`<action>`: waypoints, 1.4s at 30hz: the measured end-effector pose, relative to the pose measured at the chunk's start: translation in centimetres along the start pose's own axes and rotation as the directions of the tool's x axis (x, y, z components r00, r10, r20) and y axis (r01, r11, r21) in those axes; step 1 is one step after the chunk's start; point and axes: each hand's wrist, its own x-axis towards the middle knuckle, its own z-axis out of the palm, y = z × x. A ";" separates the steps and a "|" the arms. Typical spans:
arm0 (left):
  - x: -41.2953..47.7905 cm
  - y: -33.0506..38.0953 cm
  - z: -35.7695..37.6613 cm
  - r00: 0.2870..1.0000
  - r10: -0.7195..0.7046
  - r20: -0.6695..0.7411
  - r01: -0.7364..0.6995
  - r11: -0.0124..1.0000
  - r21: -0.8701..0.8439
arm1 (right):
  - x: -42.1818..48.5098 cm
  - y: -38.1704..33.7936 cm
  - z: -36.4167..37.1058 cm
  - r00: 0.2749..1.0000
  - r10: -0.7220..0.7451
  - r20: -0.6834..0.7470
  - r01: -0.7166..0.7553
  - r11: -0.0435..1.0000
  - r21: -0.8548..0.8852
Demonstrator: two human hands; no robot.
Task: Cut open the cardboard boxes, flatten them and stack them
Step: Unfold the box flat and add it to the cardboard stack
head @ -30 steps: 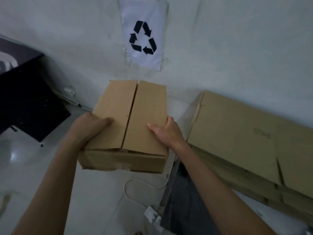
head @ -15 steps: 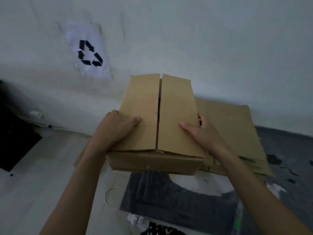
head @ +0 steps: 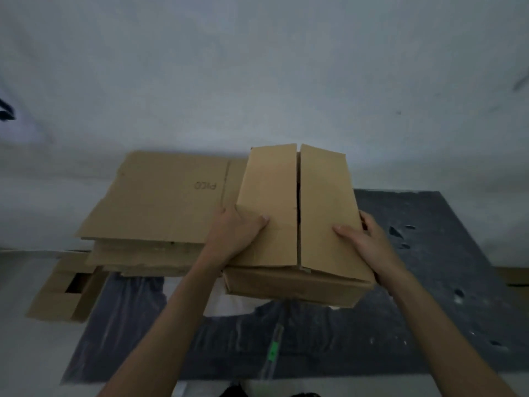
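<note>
One box (head: 269, 202) between left hand (head: 234, 239) and right hand (head: 363, 245) (thumbs on top)

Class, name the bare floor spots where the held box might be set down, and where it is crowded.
Free: the dark mat right of the box, and the mat between the small box and the green-marked tool. Crowded: left, by the flattened stack.
</note>
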 end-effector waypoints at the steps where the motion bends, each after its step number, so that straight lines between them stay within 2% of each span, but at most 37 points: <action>1: 0.6 0.7 1.6 1.000 0.012 0.018 -0.012 1.000 -0.014 | 0.7 0.7 -1.4 1.000 0.007 -0.025 -0.006 1.000 0.008; 5: 1.8 3.2 8.0 0.993 0.029 0.112 -0.023 0.998 -0.053 | 3.0 4.5 -6.8 0.995 0.038 -0.093 -0.038 0.999 -0.007; 10: 3.1 6.1 15.6 0.990 0.044 0.134 -0.039 0.999 -0.034 | 6.9 9.4 -12.9 0.996 0.081 -0.038 -0.080 0.997 0.011; 18: 4.1 7.1 28.1 0.982 -0.124 0.141 0.122 0.992 0.024 | 13.1 18.5 -19.7 0.985 0.166 0.036 -0.164 0.985 -0.058; 23: 3.9 4.7 32.7 0.975 -0.162 0.152 0.154 0.986 0.064 | 14.2 23.0 -21.1 0.972 0.217 0.085 -0.189 0.948 -0.258; 27: 2.8 2.2 33.9 0.961 -0.239 0.138 0.255 0.961 -0.112 | 16.0 23.0 -21.5 0.948 0.296 0.121 -0.207 0.857 -0.472; 29: 2.0 0.9 34.1 0.926 -0.334 0.173 0.367 0.903 -0.224 | 18.1 21.4 -21.8 0.962 0.240 0.128 -0.097 0.743 -0.662; 32: 0.2 -0.9 35.2 0.860 -0.470 0.197 0.506 0.737 -0.449 | 21.5 17.5 -21.2 0.976 0.064 0.206 0.125 0.609 -0.783; 34: -0.4 -2.7 36.5 0.799 -0.531 0.282 0.574 0.532 -0.622 | 24.4 14.9 -20.3 0.960 0.016 0.279 0.227 0.535 -0.814; 35: -0.1 -4.4 37.7 0.750 -0.562 0.349 0.612 0.391 -0.687 | 25.8 13.9 -19.9 0.946 0.017 0.324 0.273 0.499 -0.822; 36: -0.9 -3.3 37.5 0.703 -0.565 0.433 0.645 0.247 -0.723 | 27.1 13.2 -19.4 0.931 0.025 0.365 0.313 0.463 -0.829; 37: -1.1 -2.9 38.0 0.685 -0.547 0.482 0.641 0.138 -0.755 | 28.2 12.7 -19.1 0.920 0.045 0.389 0.335 0.426 -0.841; 38: -1.5 -1.5 38.1 0.696 -0.535 0.479 0.609 0.085 -0.789 | 29.3 12.5 -18.9 0.910 0.074 0.407 0.347 0.398 -0.849; 40: -1.3 -0.4 39.6 0.719 -0.575 0.391 0.514 0.060 -0.856 | 30.9 12.7 -18.8 0.888 0.156 0.433 0.351 0.379 -0.856; 42: -0.9 0.7 40.6 0.718 -0.649 0.252 0.439 0.141 -0.888 | 31.5 13.6 -19.2 0.875 0.200 0.441 0.343 0.386 -0.856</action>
